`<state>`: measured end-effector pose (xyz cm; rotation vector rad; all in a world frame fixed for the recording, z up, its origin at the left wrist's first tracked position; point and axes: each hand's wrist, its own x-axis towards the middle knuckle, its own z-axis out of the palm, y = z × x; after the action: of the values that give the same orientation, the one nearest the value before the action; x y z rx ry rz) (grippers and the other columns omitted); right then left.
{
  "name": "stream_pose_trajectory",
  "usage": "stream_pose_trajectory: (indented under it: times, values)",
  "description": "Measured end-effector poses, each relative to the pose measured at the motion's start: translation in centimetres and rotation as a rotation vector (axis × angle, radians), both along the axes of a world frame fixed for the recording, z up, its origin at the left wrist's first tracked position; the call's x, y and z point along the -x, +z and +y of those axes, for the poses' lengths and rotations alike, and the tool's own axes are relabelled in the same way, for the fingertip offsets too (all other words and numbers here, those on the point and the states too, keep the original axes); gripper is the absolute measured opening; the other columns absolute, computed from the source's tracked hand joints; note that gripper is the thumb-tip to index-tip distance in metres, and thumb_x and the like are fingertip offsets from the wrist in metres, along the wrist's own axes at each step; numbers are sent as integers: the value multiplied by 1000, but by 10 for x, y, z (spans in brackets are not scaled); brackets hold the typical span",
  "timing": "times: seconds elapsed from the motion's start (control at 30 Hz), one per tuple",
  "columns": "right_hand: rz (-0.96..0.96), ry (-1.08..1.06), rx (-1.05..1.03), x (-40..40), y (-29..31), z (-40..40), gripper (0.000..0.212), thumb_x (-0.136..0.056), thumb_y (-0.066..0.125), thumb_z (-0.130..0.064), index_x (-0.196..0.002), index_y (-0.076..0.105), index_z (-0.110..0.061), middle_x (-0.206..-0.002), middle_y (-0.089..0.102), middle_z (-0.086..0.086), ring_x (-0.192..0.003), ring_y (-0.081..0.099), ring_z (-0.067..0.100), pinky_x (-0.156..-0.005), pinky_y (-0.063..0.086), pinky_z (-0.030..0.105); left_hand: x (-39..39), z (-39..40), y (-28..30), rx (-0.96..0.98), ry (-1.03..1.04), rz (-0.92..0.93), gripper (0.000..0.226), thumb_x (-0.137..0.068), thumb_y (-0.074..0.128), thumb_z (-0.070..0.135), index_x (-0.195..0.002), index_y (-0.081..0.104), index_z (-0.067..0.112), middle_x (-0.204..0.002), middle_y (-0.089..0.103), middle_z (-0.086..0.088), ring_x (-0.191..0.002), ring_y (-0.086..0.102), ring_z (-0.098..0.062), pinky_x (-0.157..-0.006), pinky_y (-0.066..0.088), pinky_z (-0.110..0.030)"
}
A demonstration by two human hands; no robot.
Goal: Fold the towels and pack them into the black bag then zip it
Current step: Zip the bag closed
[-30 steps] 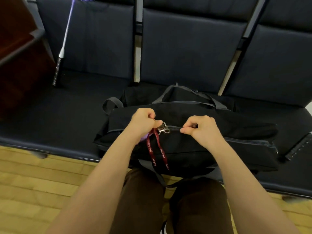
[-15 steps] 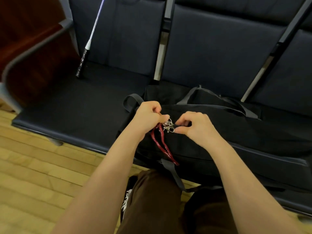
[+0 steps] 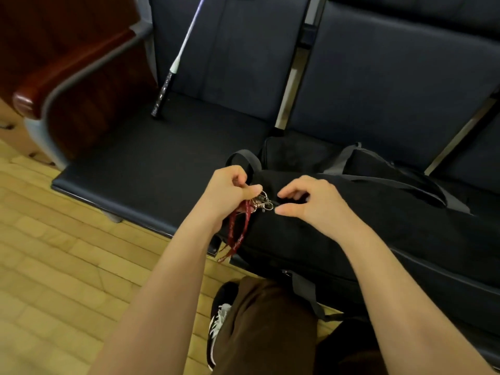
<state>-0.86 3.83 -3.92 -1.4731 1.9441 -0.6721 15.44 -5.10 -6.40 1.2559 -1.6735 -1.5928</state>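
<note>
The black bag [image 3: 351, 239] lies lengthwise on the dark bench seat [image 3: 162, 163], its top zip drawn shut up to the left end. My left hand [image 3: 227, 190] grips the red lanyard [image 3: 239, 234] and the metal clasps [image 3: 263, 201] hanging from the zip pull at that end. Just right of the clasps, my right hand [image 3: 311, 204] hovers over the bag top. Its fingers are loosely curled, thumb and fingers apart, with nothing between them. No towels are visible.
A badminton racket [image 3: 173, 69] leans against the left seat back. A wooden armrest [image 3: 67, 69] ends the bench on the left. My brown trouser legs and a black shoe [image 3: 219, 318] stand on the yellow wood floor [image 3: 54, 266] below the bag.
My left hand drew the zip pull leftward to the bag's end. My right hand, which was pinching the bag fabric beside the zip, has let go. The view swung to the left.
</note>
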Motion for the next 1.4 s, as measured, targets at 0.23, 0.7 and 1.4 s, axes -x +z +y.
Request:
stream_pose_trajectory:
  times: [0.23,0.7,1.4]
  values:
    - [220,90,-62,-22,-13,-15,10,-83,74,-25,-87,65,-23,-78,51,-13,-85,50,10,-77,41,26,0,-4,-14,-7,44,14,43,-85,65,0,-63,33,18,-69,41,-10,-68,42,-21,-67,42,-32]
    - [278,53,0,-28,-6,-30,36,-76,79,-32,-108,66,-22,-102,54,-9,-101,50,11,-88,40,23,-25,-31,-23,6,265,79,39,-88,62,-1,-65,35,14,-63,45,-6,-50,55,-10,-49,45,-19]
    - [350,27,-88,-43,-5,-45,15,-92,57,-11,-82,61,-21,-71,48,-18,-95,56,15,-100,40,39,-30,-37,-61,-34,318,-72,39,-88,63,8,-64,34,19,-66,42,-4,-67,43,-19,-64,40,-35]
